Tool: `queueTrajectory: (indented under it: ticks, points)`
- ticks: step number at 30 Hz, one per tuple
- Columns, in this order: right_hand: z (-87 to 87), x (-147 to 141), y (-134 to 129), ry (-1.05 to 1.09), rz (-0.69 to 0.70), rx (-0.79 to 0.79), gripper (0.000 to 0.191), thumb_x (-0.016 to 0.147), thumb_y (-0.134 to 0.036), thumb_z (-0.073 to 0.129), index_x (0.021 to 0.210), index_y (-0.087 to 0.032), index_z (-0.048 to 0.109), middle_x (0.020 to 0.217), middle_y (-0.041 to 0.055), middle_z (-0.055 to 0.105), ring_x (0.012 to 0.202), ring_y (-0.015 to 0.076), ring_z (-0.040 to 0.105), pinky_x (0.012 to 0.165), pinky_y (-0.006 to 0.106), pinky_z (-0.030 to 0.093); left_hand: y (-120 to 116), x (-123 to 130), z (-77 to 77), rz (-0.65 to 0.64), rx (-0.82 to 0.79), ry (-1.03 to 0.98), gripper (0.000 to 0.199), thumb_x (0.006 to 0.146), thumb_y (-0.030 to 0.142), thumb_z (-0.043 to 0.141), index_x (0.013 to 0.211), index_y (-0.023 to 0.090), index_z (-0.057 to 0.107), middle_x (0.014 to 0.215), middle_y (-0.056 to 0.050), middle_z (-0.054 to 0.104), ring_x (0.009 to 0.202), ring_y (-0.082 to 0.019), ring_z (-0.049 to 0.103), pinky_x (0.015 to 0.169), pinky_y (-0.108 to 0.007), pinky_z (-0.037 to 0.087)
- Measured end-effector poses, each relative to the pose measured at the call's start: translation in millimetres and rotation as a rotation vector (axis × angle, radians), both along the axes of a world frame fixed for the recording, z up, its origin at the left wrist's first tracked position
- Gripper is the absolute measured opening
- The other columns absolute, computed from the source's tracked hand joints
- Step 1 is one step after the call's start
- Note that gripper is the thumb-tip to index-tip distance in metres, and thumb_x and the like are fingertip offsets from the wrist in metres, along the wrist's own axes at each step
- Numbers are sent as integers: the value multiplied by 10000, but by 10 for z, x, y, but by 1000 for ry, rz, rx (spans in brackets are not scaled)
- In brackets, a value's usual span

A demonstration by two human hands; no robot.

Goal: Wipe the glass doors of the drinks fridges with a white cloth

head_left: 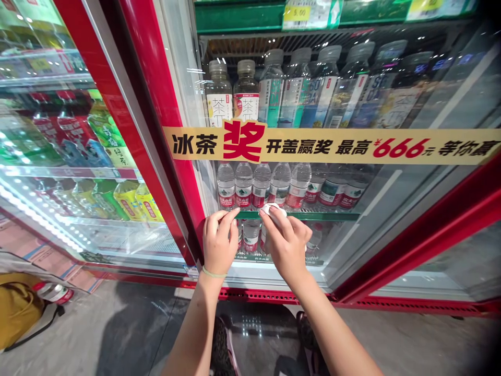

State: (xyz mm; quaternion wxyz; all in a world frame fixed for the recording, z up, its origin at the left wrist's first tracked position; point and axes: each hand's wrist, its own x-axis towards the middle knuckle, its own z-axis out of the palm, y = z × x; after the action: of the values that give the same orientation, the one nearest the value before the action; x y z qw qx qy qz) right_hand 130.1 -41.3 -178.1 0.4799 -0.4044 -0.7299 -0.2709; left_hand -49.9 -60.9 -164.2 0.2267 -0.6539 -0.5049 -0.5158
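Evidently, a red-framed glass-door drinks cooler (151,68) is filling most of the view, and one yellow promotional banner (297,149) is running across its pane. One mustard-yellow bag (18,308) is sitting at lower left, with one red-labelled bottle (58,292) showing at its right edge. Behind the glass, eight tall bottles (270,96) are lining the front of the upper shelf, the two leftmost showing tea labels; eight water bottles (243,190) are standing upright on the shelf below. The lowest row is hiding partly behind the hands, so its count is unclear. Two bare hands are reaching toward the pane. The left hand (221,240) is curling loosely; nothing is showing in its grip, but its underside is hidden, so I cannot tell. The right hand (289,243) is gripping one white wad (283,211), perhaps tissue, beneath its fingertips. The wad is lying forward of that hand and rightward of the left one, its longer side running crosswise; the right hand is clearly nearer.
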Motion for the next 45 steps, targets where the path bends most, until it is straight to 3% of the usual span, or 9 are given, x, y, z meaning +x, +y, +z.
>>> queueTrajectory:
  ticks: [4, 9, 14, 19, 24, 28, 35, 40, 45]
  points:
    - [-37, -42, 2, -109, 59, -38, 673, 969, -126, 582, 1565, -380, 398, 1399, -14, 667, 1070, 224, 517, 922, 408, 330, -6, -20, 5, -1, 6, 5, 361, 969, 129, 549, 1299, 234, 651, 1101, -83, 607, 1057, -202, 596, 1004, -375, 492]
    - [-62, -36, 25, 34, 39, -12, 682, 974, -120, 575, 1571, -387, 382, 1413, -6, 656, 1066, 214, 525, 928, 394, 346, -23, -31, 13, 2, 5, 0, 356, 964, 121, 555, 1291, 220, 657, 1098, -87, 602, 1061, -204, 594, 1009, -374, 492]
    - [-86, -55, 22, -120, 61, -37, 664, 986, -170, 577, 1574, -400, 368, 1405, -31, 663, 1101, 224, 503, 938, 411, 316, -33, -39, 7, -6, -2, -5, 359, 968, 121, 553, 1300, 220, 650, 1106, -86, 600, 1061, -198, 590, 1009, -371, 493]
    - [-115, -96, 21, 13, 23, -16, 686, 978, -156, 586, 1576, -405, 358, 1404, -26, 664, 1131, 233, 497, 957, 410, 312, -40, -50, 3, -15, -14, -16, 368, 973, 123, 543, 1313, 227, 640, 1112, -84, 600, 1065, -194, 594, 1011, -366, 496]
    - [-114, -90, 30, -136, 98, -59, 709, 976, -148, 574, 1595, -386, 322, 1440, -37, 637, 1127, 227, 494, 960, 400, 345, -40, -61, 3, -19, -9, -14, 361, 978, 134, 533, 1310, 226, 642, 1112, -88, 611, 1071, -197, 606, 1008, -373, 503]
    - [-105, -62, 44, -43, 86, -39, 725, 974, -130, 568, 1601, -382, 307, 1442, -27, 635, 1119, 222, 515, 973, 388, 366, -42, -82, 0, -14, -12, -24, 358, 983, 141, 524, 1308, 228, 646, 1113, -91, 610, 1071, -198, 603, 1007, -382, 505]
    - [-64, -21, 49, -145, 122, -17, 635, 979, -142, 589, 1553, -363, 428, 1390, -44, 672, 1163, 235, 513, 981, 402, 352, -60, -115, 8, -19, -17, -25, 350, 978, 129, 536, 1297, 218, 649, 1111, -89, 607, 1056, -192, 589, 997, -370, 503]
    - [-38, -10, 58, -8, 85, 12, 675, 962, -125, 601, 1561, -370, 410, 1392, -36, 671, 1124, 236, 516, 963, 402, 363, -61, -131, 4, -21, -11, -32, 340, 973, 117, 540, 1282, 204, 654, 1105, -90, 606, 1059, -193, 587, 997, -366, 502]
    - [-38, -51, 31, -194, 141, -41, 663, 975, -121, 567, 1570, -358, 395, 1414, -42, 655, 1129, 228, 517, 945, 407, 363, -58, -133, 6, -25, -17, -42, 338, 975, 120, 538, 1280, 210, 651, 1116, -89, 611, 1071, -192, 589, 1006, -367, 501]
